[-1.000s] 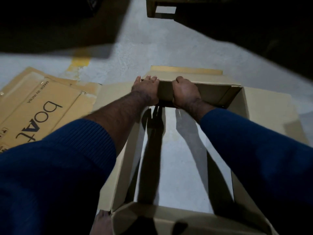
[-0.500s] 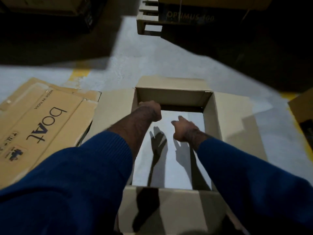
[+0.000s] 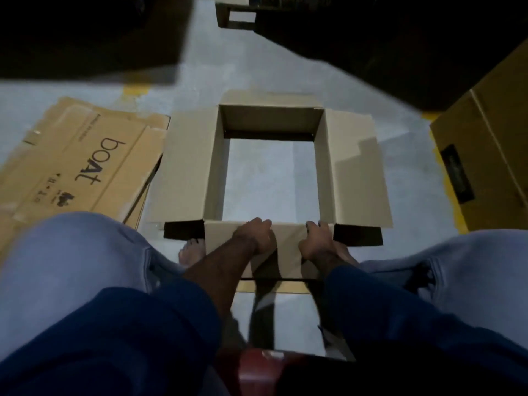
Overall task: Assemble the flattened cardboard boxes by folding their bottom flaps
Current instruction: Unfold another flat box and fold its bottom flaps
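An opened brown cardboard box (image 3: 188, 167) stands on the grey floor in front of me, a hollow rectangle with bare floor showing through its middle. Its left and right flaps lie spread outward, and the far flap is bent outward at the back. My left hand (image 3: 254, 235) and my right hand (image 3: 315, 241) both grip the near flap (image 3: 285, 250), fingers curled over its fold line at the box's near edge. A stack of flattened cardboard boxes (image 3: 77, 164) printed "boat" lies on the floor to the left.
An assembled brown box (image 3: 485, 144) stands at the right. A wooden pallet (image 3: 237, 12) and dark stacked goods fill the back. My knees in light trousers flank the box, a bare foot (image 3: 191, 250) is under its near left corner. A red object (image 3: 257, 370) sits below.
Both hands left the far flap, drew back across the box's opening and now hold the near flap. The view pulled back and my knees came into sight.
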Motion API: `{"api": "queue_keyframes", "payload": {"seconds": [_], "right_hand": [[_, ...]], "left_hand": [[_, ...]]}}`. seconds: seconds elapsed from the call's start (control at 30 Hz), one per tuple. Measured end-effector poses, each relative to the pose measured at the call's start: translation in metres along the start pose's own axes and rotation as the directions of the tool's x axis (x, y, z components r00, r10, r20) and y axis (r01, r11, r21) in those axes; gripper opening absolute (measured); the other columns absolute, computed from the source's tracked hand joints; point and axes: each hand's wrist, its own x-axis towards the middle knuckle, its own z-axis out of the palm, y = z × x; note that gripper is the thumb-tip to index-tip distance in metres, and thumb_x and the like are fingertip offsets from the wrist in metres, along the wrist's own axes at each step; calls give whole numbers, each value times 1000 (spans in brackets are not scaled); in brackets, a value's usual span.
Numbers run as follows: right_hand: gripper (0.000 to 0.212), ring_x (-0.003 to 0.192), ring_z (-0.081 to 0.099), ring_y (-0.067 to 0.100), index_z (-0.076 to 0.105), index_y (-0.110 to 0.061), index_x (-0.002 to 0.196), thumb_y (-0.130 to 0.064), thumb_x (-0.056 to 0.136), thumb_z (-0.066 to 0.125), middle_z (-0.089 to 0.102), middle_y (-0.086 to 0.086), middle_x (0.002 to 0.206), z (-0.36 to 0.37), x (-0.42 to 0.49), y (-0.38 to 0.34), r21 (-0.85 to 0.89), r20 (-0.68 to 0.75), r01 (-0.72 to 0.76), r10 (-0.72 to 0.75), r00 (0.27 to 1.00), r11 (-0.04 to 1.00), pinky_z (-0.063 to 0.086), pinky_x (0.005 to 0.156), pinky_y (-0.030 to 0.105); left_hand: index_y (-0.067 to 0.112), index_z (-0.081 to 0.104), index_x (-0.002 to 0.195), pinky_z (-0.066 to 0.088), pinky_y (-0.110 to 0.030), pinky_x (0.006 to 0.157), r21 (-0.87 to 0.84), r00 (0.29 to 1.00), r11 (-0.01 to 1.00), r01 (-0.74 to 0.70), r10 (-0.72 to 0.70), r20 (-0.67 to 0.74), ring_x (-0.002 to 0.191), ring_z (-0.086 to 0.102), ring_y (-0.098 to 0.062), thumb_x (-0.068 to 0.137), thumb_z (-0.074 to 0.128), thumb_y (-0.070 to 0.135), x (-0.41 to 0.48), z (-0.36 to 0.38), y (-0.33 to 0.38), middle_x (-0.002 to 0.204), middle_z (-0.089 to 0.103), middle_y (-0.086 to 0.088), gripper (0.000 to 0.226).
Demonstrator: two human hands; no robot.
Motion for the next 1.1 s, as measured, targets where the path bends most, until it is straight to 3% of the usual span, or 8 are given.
{"api": "queue_keyframes", "payload": {"seconds": [0.17,0.27,0.37,0.53,0.7,0.83,0.93,1.1], "right_hand": [[60,132,46,35,42,-24,150,-20,93,61,33,11,150,-14,1,2,185,-63,-48,60,996,982,50,103,50],[56,127,50,36,44,-19,150,-22,98,62,34,15,149,-28,12,2,306,-110,-159,201,973,939,51,91,38],[48,121,49,36,47,-18,146,-23,99,60,32,16,148,-27,19,9,352,-46,-293,329,943,889,49,89,40],[52,122,49,34,45,-21,150,-29,100,61,32,14,150,-17,26,18,414,17,-322,347,938,851,42,82,37],[37,104,58,31,64,-9,129,-31,101,55,58,15,128,-25,27,19,450,-29,-233,274,961,862,48,78,37],[32,107,66,32,73,-7,116,-27,100,54,71,14,121,-35,18,20,679,-40,-170,267,963,714,52,89,35],[23,105,67,24,80,-13,107,-20,95,62,75,6,116,-44,3,5,801,-127,-55,258,958,596,53,95,33],[23,104,69,18,81,-15,103,-15,95,59,78,1,107,-67,-18,-30,774,-302,210,57,952,597,55,97,37]], "left_hand": [[20,41,149,47,-50,104,-43,1000,999,-5,5,-13,130,50,-33,94,58,29,-17,-1,11,145,46,-10,58],[17,40,150,46,-48,106,-68,999,997,-45,43,-27,132,48,-33,96,58,29,-8,-8,22,147,45,-13,58],[17,38,152,46,-47,106,-82,999,995,-53,52,-14,133,48,-33,94,58,25,3,-11,33,149,42,-13,62],[19,39,151,47,-48,106,-78,998,995,-63,62,-16,132,48,-34,94,54,27,14,-8,41,148,42,-14,60],[16,44,145,48,-49,103,-43,998,997,-67,67,-2,127,51,-32,94,56,24,12,-6,46,144,44,-12,53],[16,45,137,46,-44,99,-11,993,996,-83,82,-84,122,53,-35,98,49,34,1,-8,51,135,47,-13,43],[19,39,145,43,-47,103,30,989,994,-103,105,-104,129,48,-36,92,62,40,-11,-17,60,141,44,-11,62],[24,16,157,30,-59,112,36,981,994,-101,105,-161,145,27,-40,75,71,69,-30,-33,78,155,30,-14,108]]}}
